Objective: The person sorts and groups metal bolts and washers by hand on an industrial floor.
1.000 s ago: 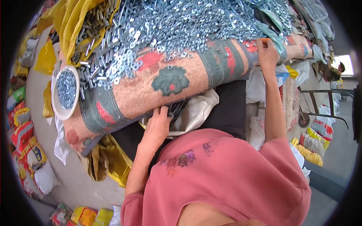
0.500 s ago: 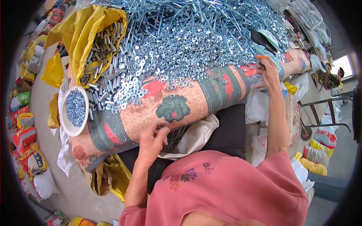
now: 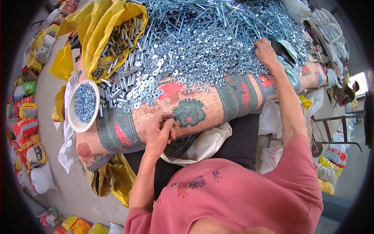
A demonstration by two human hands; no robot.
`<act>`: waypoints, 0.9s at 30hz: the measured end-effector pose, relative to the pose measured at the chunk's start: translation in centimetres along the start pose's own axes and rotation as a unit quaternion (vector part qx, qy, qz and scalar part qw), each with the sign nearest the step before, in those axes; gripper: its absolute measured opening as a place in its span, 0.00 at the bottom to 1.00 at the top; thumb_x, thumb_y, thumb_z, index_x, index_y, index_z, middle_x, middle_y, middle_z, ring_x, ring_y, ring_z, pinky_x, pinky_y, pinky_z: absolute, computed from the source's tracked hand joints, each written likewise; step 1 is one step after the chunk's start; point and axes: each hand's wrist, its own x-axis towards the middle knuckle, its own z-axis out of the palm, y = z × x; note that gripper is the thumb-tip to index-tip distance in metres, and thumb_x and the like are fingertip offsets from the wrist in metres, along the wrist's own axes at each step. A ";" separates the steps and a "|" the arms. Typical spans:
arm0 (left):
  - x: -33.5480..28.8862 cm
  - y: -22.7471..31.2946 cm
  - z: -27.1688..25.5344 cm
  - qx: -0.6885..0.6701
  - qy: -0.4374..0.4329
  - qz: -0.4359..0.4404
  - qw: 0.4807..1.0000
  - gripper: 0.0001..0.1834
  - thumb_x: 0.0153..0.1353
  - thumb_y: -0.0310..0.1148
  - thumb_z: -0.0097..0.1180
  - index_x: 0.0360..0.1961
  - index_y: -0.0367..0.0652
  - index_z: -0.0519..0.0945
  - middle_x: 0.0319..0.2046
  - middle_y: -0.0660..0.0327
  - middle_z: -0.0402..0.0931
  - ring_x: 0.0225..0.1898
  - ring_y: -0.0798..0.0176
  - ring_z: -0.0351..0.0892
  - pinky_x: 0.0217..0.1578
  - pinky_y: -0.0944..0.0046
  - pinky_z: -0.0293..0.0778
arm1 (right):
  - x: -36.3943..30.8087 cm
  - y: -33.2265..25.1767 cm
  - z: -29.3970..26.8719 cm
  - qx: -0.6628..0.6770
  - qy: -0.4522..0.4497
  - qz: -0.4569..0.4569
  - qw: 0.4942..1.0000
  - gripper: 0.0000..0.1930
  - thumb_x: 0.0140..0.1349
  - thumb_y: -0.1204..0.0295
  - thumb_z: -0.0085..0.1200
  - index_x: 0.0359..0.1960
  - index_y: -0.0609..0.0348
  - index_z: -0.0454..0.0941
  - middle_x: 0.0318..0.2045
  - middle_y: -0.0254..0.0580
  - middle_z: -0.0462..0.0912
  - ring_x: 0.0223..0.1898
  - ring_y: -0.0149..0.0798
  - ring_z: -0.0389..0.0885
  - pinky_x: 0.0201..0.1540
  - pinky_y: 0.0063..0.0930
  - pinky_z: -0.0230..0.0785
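A large heap of shiny metal hardware covers the far side of a flowered cloth (image 3: 210, 107). My right hand (image 3: 268, 54) reaches over small nuts (image 3: 206, 50) to the edge of the long bolts (image 3: 187, 19). Its fingers are bent, and what lies under their tips is hidden. My left hand (image 3: 159, 134) is over the cloth's near edge with curled fingers. Whatever it may hold does not show. Below it, long thin metal pieces (image 3: 181, 146) lie in an open white sack (image 3: 212, 142) at my lap.
Flat washers (image 3: 146, 91) and metal tubes (image 3: 120, 84) spread beside a yellow sack (image 3: 91, 35) of more tubes. A white bowl (image 3: 93, 121) of small rings sits at the left edge. A pale green and black cloth piece (image 3: 286, 58) lies right of my right hand. Filled bags (image 3: 27, 132) line the floor.
My right hand has moved left and farther in, from the nuts' near edge to the long bolts. My left hand has lifted slightly, still curled. The whole view has shifted a little.
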 end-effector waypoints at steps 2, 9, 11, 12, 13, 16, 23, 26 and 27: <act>0.0 0.0 -0.2 -0.007 -0.006 0.000 1.000 0.09 0.61 0.27 0.47 0.40 0.33 0.71 0.26 0.58 0.73 0.16 0.76 0.67 0.12 0.77 0.59 | 0.4 -0.2 -0.1 -0.040 -0.030 -0.016 0.999 0.11 0.51 0.74 0.45 0.36 0.57 0.76 0.40 0.49 0.72 0.46 0.51 0.70 0.46 0.44 0.66; -0.3 -1.0 0.1 0.008 0.018 0.026 0.999 0.07 0.60 0.23 0.47 0.39 0.34 0.72 0.25 0.58 0.74 0.15 0.75 0.68 0.11 0.77 0.60 | 1.1 0.8 1.9 0.013 -0.015 -0.002 1.000 0.07 0.52 0.72 0.46 0.32 0.57 0.70 0.37 0.46 0.75 0.42 0.51 0.71 0.41 0.50 0.62; -0.3 -1.3 0.0 0.009 0.025 0.035 0.999 0.07 0.60 0.23 0.47 0.39 0.34 0.72 0.24 0.58 0.75 0.15 0.75 0.68 0.11 0.76 0.60 | 1.0 0.5 2.1 0.027 0.009 0.002 1.000 0.06 0.52 0.72 0.46 0.32 0.57 0.70 0.36 0.46 0.75 0.42 0.52 0.71 0.41 0.50 0.62; -0.3 -1.2 -0.2 0.011 0.024 0.036 0.999 0.07 0.60 0.23 0.47 0.39 0.34 0.72 0.24 0.58 0.75 0.15 0.75 0.68 0.11 0.76 0.60 | 0.9 0.5 2.1 0.039 0.030 0.006 0.999 0.06 0.53 0.72 0.46 0.31 0.57 0.70 0.35 0.45 0.75 0.41 0.52 0.72 0.41 0.50 0.62; -0.4 -1.0 -0.2 0.023 0.026 0.028 0.999 0.07 0.60 0.23 0.47 0.39 0.34 0.72 0.24 0.58 0.74 0.15 0.75 0.68 0.11 0.76 0.59 | 0.7 0.1 1.7 0.029 0.052 -0.001 0.998 0.05 0.54 0.72 0.44 0.31 0.59 0.69 0.32 0.47 0.77 0.38 0.52 0.73 0.40 0.49 0.62; -0.1 -0.9 0.4 0.033 0.027 0.029 0.999 0.07 0.60 0.23 0.46 0.39 0.34 0.71 0.24 0.58 0.74 0.14 0.75 0.67 0.11 0.77 0.59 | 0.5 -0.1 -0.4 0.001 -0.005 0.022 1.000 0.06 0.55 0.71 0.43 0.31 0.59 0.69 0.30 0.50 0.78 0.35 0.52 0.76 0.40 0.49 0.61; -0.8 -1.5 0.0 0.062 0.048 0.016 0.997 0.07 0.61 0.24 0.44 0.40 0.36 0.70 0.24 0.59 0.72 0.13 0.76 0.64 0.12 0.77 0.56 | 2.0 -1.5 -0.7 0.087 -0.121 0.062 0.987 0.10 0.57 0.74 0.39 0.38 0.63 0.70 0.32 0.59 0.79 0.38 0.55 0.78 0.36 0.46 0.70; -0.5 -1.8 0.4 0.054 0.031 0.039 0.997 0.07 0.61 0.25 0.45 0.41 0.36 0.70 0.24 0.60 0.71 0.13 0.76 0.64 0.11 0.77 0.54 | 0.9 -0.2 -1.8 0.072 -0.078 0.056 0.993 0.10 0.57 0.70 0.41 0.36 0.63 0.69 0.30 0.58 0.78 0.36 0.56 0.78 0.36 0.47 0.69; -0.3 -1.8 0.6 0.053 0.032 0.051 0.997 0.07 0.62 0.25 0.45 0.41 0.35 0.69 0.24 0.61 0.71 0.13 0.76 0.64 0.10 0.77 0.54 | 0.4 0.5 -2.4 0.068 -0.075 0.041 0.994 0.10 0.57 0.69 0.42 0.36 0.62 0.69 0.30 0.57 0.78 0.36 0.56 0.78 0.36 0.48 0.68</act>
